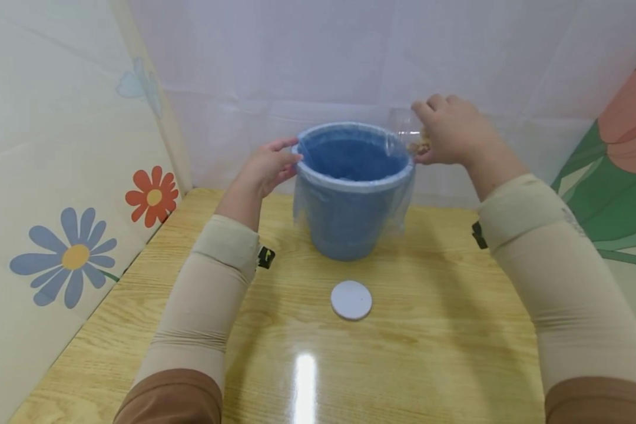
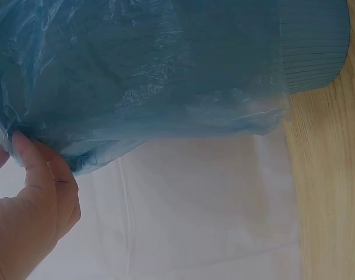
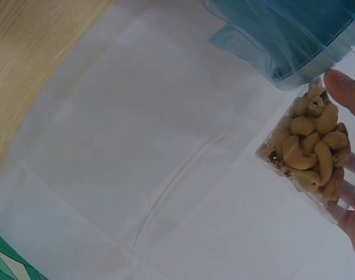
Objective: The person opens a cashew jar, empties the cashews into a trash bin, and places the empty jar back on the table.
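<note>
A blue bin (image 1: 344, 218) lined with a thin clear bag stands on the wooden table. At the bin's left rim, my left hand (image 1: 267, 168) pinches the rim and bag edge; the left wrist view shows its fingers (image 2: 34, 169) on the bag (image 2: 183, 111). My right hand (image 1: 453, 132) grips a clear jar (image 1: 401, 126) tilted on its side, its mouth over the bin's right rim. In the right wrist view, cashew nuts (image 3: 311, 146) lie in the jar, beside the bin's rim. The bin's bottom is hard to make out.
A round white lid (image 1: 351, 300) lies on the table (image 1: 403, 353) in front of the bin. Behind the bin hangs a pale sheet (image 1: 275, 53). Walls with painted flowers (image 1: 76, 257) stand to the left and right.
</note>
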{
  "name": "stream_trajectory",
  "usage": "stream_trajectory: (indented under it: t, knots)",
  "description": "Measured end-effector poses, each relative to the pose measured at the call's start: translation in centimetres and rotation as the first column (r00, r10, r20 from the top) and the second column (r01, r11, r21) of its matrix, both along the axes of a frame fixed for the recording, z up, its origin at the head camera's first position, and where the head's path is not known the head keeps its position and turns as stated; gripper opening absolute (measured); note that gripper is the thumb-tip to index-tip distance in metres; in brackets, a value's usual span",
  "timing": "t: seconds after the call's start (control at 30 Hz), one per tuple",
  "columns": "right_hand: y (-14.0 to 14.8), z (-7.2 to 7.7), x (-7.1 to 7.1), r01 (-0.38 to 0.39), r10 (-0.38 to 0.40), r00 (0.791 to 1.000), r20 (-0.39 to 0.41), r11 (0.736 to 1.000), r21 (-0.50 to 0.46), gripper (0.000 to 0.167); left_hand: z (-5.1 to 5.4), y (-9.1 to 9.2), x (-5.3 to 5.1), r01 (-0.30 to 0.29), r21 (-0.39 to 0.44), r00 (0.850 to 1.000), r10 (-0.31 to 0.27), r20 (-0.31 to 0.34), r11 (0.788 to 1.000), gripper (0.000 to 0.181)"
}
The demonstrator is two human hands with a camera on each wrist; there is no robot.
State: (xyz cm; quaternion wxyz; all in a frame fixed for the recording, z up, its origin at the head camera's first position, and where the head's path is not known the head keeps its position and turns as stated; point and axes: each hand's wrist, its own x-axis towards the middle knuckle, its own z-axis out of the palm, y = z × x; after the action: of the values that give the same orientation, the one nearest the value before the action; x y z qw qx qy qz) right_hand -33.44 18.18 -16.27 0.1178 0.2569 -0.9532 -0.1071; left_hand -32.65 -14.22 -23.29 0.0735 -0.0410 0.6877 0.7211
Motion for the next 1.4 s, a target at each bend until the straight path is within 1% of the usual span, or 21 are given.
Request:
stream_trajectory:
  t: [0.3,0.5,0.73,0.93,1.13,1.4]
  knots:
    - [-0.4,0.0,0.2,-0.028,0.029,0.999,-0.020,0.999,0.016,0.090,0.0,0.0,-0.1,-0.002,-0.006,1.000,0.002,0.001,1.000,0.050]
    - [-0.8,0.1,0.2,-0.058,0.061,0.997,-0.048,0.996,0.075,0.089,-0.1,-0.1,-0.3,0.000,-0.003,1.000,0.000,-0.007,1.000,0.050]
    - [-0.8,-0.1,0.0,-0.052,0.057,0.997,-0.059,0.996,0.079,0.087,-0.2,-0.2,-0.2,0.005,-0.004,1.000,-0.005,-0.012,1.000,0.049]
    - [-0.8,-0.1,0.1,-0.078,0.085,0.994,-0.075,0.993,0.089,0.087,-0.2,-0.2,-0.2,0.005,-0.009,1.000,-0.006,-0.016,1.000,0.050]
    - [-1.1,0.0,0.3,-0.089,0.102,0.991,-0.090,0.987,0.133,0.086,-0.2,-0.2,-0.2,0.001,-0.007,1.000,-0.001,-0.015,1.000,0.050]
    - [-1.4,0.0,0.6,-0.108,0.117,0.990,-0.073,0.987,0.122,0.085,-0.1,-0.2,-0.2,-0.001,-0.001,1.000,0.001,-0.009,1.000,0.049]
